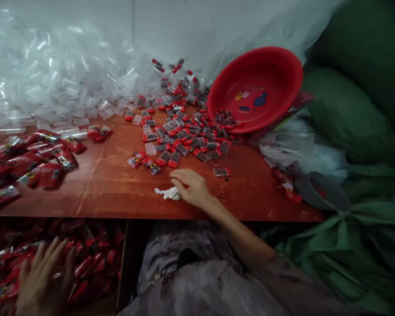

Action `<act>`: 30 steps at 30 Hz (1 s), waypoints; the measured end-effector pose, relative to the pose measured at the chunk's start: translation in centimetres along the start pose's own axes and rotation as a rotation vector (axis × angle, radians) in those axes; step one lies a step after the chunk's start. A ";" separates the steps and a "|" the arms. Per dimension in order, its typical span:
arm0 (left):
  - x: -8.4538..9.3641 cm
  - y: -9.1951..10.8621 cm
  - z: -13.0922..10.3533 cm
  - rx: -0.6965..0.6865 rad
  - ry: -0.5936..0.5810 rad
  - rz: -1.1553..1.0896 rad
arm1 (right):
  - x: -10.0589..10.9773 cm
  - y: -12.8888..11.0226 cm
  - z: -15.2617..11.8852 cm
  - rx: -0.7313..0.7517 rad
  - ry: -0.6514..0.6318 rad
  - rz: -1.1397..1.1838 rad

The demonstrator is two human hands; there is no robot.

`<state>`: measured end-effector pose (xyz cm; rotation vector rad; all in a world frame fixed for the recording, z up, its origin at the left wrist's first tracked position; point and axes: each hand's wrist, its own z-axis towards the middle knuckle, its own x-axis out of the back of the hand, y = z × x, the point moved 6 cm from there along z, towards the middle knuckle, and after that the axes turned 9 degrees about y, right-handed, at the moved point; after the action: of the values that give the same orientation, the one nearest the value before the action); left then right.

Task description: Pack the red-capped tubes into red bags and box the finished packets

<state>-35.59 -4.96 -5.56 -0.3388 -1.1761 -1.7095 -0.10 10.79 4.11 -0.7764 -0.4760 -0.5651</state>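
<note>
My left hand (46,278), blurred, is open with fingers spread above a box of red packets (88,267) below the tabletop's front edge. It appears to hold nothing. On the reddish-brown table, my right hand (194,188) has its fingers curled, thumb and fingertips close together; whatever they hold, if anything, is hidden. Beneath and beside it lies a small pile of white pieces (169,193), partly covered by the hand. Just beyond are two printed red packets (150,165) and a heap of small clear containers with red ends and dark contents (184,134). One such container (221,171) lies apart, to the right.
A red basin (260,87) leans tilted at the back right, some containers at its lip. Clear plastic sleeves (62,74) are heaped at the back left, with finished-looking red packets (36,158) before them. A grey tape roll (322,191) and green sacks (349,114) stand right.
</note>
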 end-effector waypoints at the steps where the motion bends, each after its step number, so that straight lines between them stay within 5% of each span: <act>1: -0.3 2.3 1.1 -0.048 0.089 0.047 | 1.9 2.3 -1.1 -0.086 0.057 -0.067; 5: -5.1 11.5 4.7 -0.285 0.013 0.018 | 6.5 8.2 -6.4 -0.313 0.173 -0.239; 11: -15.0 22.6 5.8 -0.436 -0.241 0.077 | 7.8 7.9 -9.8 -0.235 0.137 -0.262; 15: -17.8 24.2 5.0 -0.397 -0.304 0.106 | 9.1 8.8 -10.5 -0.244 0.167 -0.214; 20: -17.1 24.2 4.2 -0.408 -0.317 0.146 | 10.5 10.2 -11.8 -0.268 0.226 -0.178; 24: -16.9 27.0 5.1 -0.417 -0.254 0.161 | 10.5 10.3 -12.3 -0.294 0.235 -0.159; 30: -21.2 30.4 5.8 -0.504 -0.375 0.217 | 10.6 10.8 -12.3 -0.336 0.243 -0.111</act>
<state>-1.90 10.74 -0.54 -1.0944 -0.9045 -1.7762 17.07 4.58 -2.86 -0.9892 -0.2017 -0.8456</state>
